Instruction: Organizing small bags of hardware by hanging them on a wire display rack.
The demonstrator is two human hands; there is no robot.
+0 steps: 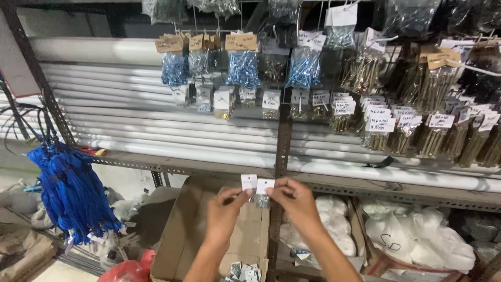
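Small tagged packets held up before the shelf

Our left hand (pixel 225 209) pinches one white-tagged packet (pixel 249 184); our right hand (pixel 295 201) pinches another packet (pixel 264 189), touching, above the cardboard box (pixel 182 230).

this is a hardware shop or its stockroom. rows of small clear bags of screws (pixel 242 68) and bolts (pixel 433 138) hang on hooks with handwritten card tags (pixel 382 124), like goods priced for sale. behind them long white pipes (pixel 130 112) lie stacked on a slotted metal rack (pixel 282 151). a bundle of blue cord (pixel 70 190) hangs at the left, and cardboard boxes (pixel 180 230) and white sacks (pixel 417 235) sit below.
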